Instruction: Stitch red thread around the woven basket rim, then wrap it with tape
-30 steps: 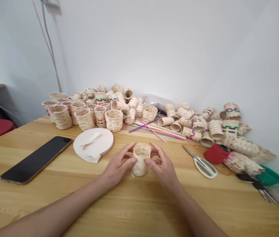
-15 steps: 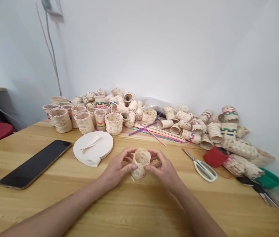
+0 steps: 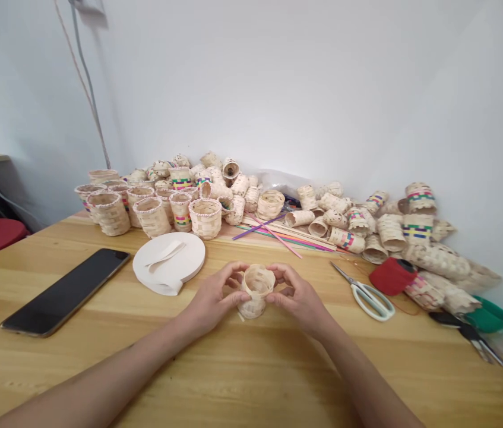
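Note:
A small woven basket of pale strips stands upright between my hands, its mouth facing up and towards me. My left hand grips its left side, thumb on the near wall and fingers behind the rim. From the right, my right hand holds it the same way, thumb near the front. A short loose strip end sticks out at the basket's lower left. Left of my hands lies a flat roll of white strip with a loose end folded over its top.
A black phone lies at the left. Finished-looking baskets with twisted rims stand behind the roll. Coloured strips lie at the back. On the right are scissors, a red thread spool, woven pieces and a green item.
The view has shifted slightly. Both hands keep their hold on the small basket, which looks almost unchanged in position and tilt.

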`<state>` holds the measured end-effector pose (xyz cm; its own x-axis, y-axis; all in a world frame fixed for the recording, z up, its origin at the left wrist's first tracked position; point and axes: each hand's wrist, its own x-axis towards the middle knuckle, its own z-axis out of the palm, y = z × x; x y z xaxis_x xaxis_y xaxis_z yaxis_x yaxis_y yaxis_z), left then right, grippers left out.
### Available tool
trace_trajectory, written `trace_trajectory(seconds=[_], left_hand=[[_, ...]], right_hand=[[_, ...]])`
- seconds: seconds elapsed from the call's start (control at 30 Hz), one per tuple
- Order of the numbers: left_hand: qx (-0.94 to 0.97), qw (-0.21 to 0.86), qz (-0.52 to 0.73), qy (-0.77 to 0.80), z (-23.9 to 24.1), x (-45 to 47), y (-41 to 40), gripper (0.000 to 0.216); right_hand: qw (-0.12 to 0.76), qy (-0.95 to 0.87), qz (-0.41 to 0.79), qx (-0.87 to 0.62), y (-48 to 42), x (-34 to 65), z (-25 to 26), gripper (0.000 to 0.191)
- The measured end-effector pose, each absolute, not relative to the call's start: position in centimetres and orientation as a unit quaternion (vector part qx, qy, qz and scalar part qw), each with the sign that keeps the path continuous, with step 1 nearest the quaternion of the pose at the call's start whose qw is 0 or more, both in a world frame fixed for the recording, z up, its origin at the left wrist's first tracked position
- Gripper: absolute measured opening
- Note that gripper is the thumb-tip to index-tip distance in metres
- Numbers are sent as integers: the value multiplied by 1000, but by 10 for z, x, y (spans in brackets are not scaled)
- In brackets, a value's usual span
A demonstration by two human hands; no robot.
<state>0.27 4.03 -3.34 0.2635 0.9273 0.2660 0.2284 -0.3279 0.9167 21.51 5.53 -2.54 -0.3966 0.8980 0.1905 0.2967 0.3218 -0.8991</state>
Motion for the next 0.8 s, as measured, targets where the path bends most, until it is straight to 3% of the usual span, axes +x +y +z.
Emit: trace_trajectory(seconds=[0.13,0.33,0.6,0.8], left_hand=[[690,378,445,429,-39,5,41,41],[678,356,470,438,-41,5,43,44],[646,343,506,457,-46,-3,56,45],[658,343,502,444,-49,-6,57,42]], right_hand=[[373,-736,395,-404,56,214,-31,42],[379,-754,367,-392,64,217,-43,60],[259,-828,177,-464,52,221,-16,28],[170,-883,73,-432,15,175,-34,18]])
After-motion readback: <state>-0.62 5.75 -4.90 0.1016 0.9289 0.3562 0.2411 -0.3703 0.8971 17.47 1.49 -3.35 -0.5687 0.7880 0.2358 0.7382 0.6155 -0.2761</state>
